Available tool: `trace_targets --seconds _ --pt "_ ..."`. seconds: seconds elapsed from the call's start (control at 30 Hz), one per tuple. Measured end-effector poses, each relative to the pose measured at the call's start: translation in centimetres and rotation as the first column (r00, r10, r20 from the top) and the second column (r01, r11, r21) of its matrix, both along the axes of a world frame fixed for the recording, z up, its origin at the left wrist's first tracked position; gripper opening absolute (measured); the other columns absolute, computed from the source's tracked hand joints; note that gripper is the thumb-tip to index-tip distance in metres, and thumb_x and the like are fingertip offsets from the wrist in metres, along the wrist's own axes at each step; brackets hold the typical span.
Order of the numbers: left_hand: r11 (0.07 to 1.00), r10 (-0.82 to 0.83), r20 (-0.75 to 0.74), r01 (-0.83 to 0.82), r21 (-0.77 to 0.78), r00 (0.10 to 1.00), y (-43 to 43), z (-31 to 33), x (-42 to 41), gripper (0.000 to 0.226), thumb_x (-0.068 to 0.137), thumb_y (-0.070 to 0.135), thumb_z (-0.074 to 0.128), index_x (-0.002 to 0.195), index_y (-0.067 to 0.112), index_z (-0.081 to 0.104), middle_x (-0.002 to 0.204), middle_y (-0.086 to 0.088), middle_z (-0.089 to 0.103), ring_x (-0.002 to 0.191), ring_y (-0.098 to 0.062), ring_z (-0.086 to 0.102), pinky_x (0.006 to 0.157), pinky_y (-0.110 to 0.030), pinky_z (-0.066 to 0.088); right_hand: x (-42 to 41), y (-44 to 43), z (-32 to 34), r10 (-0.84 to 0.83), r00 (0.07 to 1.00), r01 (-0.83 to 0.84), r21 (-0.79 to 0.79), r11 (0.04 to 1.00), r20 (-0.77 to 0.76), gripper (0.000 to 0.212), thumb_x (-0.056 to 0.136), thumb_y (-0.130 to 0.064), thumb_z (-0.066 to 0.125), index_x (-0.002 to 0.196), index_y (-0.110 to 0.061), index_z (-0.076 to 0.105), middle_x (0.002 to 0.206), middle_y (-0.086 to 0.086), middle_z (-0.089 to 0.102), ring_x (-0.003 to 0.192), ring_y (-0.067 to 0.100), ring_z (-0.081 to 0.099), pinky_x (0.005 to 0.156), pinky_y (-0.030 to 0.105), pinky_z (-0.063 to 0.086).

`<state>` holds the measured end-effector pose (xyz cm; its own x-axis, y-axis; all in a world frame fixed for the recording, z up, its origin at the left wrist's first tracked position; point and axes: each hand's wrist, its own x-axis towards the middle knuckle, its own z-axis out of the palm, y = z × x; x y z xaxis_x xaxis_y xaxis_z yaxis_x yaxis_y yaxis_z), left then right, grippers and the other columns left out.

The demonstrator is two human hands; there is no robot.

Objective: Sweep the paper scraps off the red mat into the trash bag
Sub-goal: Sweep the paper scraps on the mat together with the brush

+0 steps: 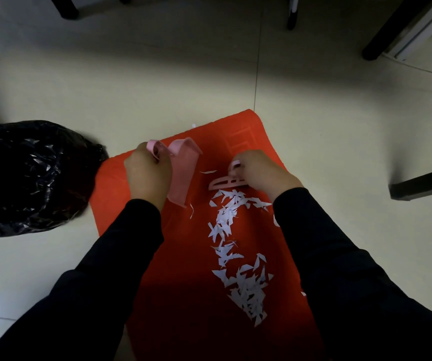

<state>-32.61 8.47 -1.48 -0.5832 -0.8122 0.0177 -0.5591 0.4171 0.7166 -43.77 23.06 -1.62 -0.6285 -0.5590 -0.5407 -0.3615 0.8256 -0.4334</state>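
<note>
A crinkled black plastic trash bag (27,178) slumps on the pale tiled floor (157,74), its edge just beside the near-left corner of the red rectangular mat (183,282). The left hand (148,175), fingers curled tight, grips the looped handle of a pink plastic dustpan (183,175) resting on the mat. To its right, the right hand (264,173) is closed round a small pink hand brush (225,184), whose head touches the far end of a long trail of white paper scraps (235,256) lying on the mat. A black furniture leg (423,186) stands off right.
</note>
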Motion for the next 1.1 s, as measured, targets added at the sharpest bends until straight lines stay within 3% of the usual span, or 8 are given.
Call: trace_targets --seconds 0.17,0.23,0.4,0.53,0.67,0.87,1.1 --pt "0.999 -0.032 0.014 0.033 -0.037 0.999 0.0 -0.2 -0.2 0.024 0.094 0.008 0.042 0.089 -0.006 0.061 0.091 -0.025 0.063 0.073 -0.022 0.045 0.058 -0.017 0.021 -0.2 1.2 0.9 -0.091 0.994 0.087 -0.071 0.994 -0.054 0.022 0.094 -0.018 0.051 0.109 -0.008 0.064 0.112 0.011 0.062 0.1 0.025 0.058 0.081 0.03 0.044" --pt "0.997 -0.065 0.034 0.066 -0.048 0.997 -0.1 -0.9 -0.7 0.026 0.094 0.01 0.041 0.088 -0.004 0.063 0.09 -0.023 0.065 0.075 -0.026 0.052 0.057 -0.019 0.022 -0.2 1.6 0.9 -0.151 0.984 0.138 -0.129 0.982 -0.093 0.022 0.095 -0.017 0.049 0.108 -0.007 0.064 0.11 0.012 0.062 0.094 0.024 0.057 0.076 0.027 0.041" --pt "0.986 -0.165 0.085 0.165 0.005 0.983 1.2 -1.6 -2.4 0.028 0.093 0.014 0.04 0.092 -0.003 0.062 0.084 -0.022 0.063 0.08 -0.037 0.06 0.065 -0.034 0.043 -0.6 2.4 0.5 -0.22 0.956 0.173 -0.237 0.956 -0.192 0.022 0.095 -0.013 0.047 0.104 -0.005 0.066 0.105 0.015 0.063 0.094 0.027 0.056 0.074 0.029 0.041" --pt "0.967 -0.243 0.166 0.253 -0.038 0.956 2.3 -2.0 -2.9 0.024 0.092 0.018 0.043 0.074 0.004 0.048 0.069 -0.013 0.051 0.067 -0.037 0.051 0.048 -0.029 0.024 -0.6 2.8 0.4 -0.264 0.94 0.197 -0.29 0.937 -0.215 0.021 0.095 -0.014 0.049 0.102 -0.005 0.066 0.104 0.016 0.063 0.097 0.029 0.056 0.08 0.033 0.043" --pt "0.954 -0.277 0.192 0.293 -0.057 0.941 3.0 -2.1 -2.7 0.023 0.094 0.017 0.046 0.088 -0.002 0.058 0.081 -0.02 0.062 0.07 -0.035 0.055 0.058 -0.033 0.036 -0.3 2.8 0.4 -0.279 0.935 0.204 -0.311 0.928 -0.218 0.02 0.095 -0.014 0.049 0.1 -0.004 0.066 0.102 0.015 0.063 0.093 0.028 0.057 0.078 0.033 0.044" --pt "0.921 -0.374 0.205 0.389 -0.034 0.904 3.8 -1.8 -1.9 0.021 0.093 0.012 0.043 0.088 -0.002 0.058 0.081 -0.024 0.064 0.072 -0.04 0.06 0.059 -0.039 0.046 0.3 2.7 0.5 -0.298 0.936 0.23 -0.321 0.919 -0.184 0.018 0.094 -0.014 0.05 0.099 -0.007 0.066 0.1 0.012 0.064 0.09 0.026 0.058 0.077 0.031 0.046" --pt "0.925 -0.373 0.17 0.379 -0.006 0.912 3.7 -0.3 -1.1 0.025 0.091 0.01 0.043 0.09 -0.004 0.063 0.079 -0.02 0.064 0.061 -0.028 0.052 0.049 -0.027 0.034 0.7 3.1 0.4 -0.295 0.942 0.237 -0.311 0.921 -0.157 0.018 0.094 -0.015 0.051 0.1 -0.008 0.066 0.098 0.011 0.064 0.087 0.024 0.059 0.076 0.032 0.048"
